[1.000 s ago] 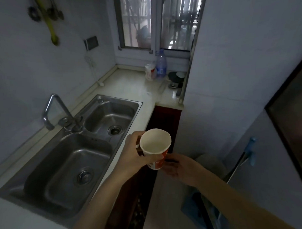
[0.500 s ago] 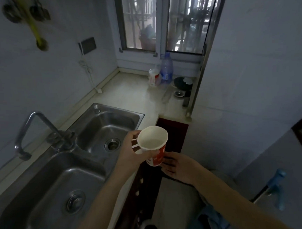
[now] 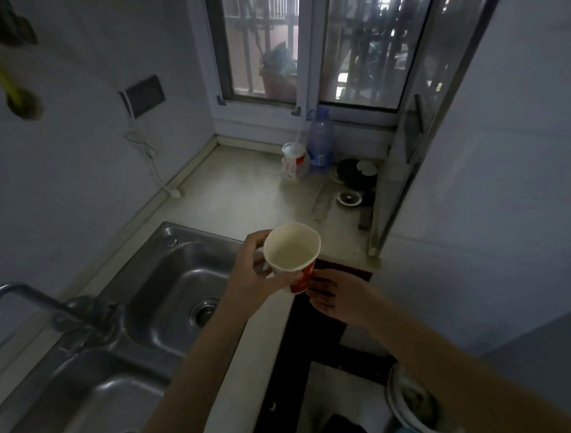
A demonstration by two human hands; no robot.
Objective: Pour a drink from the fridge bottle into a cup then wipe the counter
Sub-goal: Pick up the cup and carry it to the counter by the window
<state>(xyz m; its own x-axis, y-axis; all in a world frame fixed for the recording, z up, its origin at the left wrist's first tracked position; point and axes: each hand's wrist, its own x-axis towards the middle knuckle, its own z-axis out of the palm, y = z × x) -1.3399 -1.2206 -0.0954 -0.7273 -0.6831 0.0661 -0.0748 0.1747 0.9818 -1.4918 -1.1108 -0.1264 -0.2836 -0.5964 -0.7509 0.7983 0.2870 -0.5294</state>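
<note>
1. In a dim kitchen, I hold a paper cup [image 3: 292, 252] above the near edge of the worktop [image 3: 238, 192], just right of the double sink [image 3: 170, 285].
2. Progress, as I judge it: the cup is upright with its mouth toward me. The inside reads pale, and I cannot tell whether drink is already in it.
3. A clear plastic bottle [image 3: 321, 140] stands at the far end of the worktop under the window, just beside a second red-and-white cup [image 3: 293, 159]. Whether that is the fridge bottle I cannot say.
4. Left to do, by my reading: set the cup down, pour if that is not yet done, then wipe the worktop. No cloth shows anywhere in view.
5. My left hand [image 3: 250, 277] is curled round the cup's left side, thumb across the near wall and fingers behind it, taking the weight.
6. My right hand [image 3: 340, 300] is spread and holds nothing, its fingers straight and reaching toward the red base of the cup. Whether the fingertips touch it I cannot tell.
</note>
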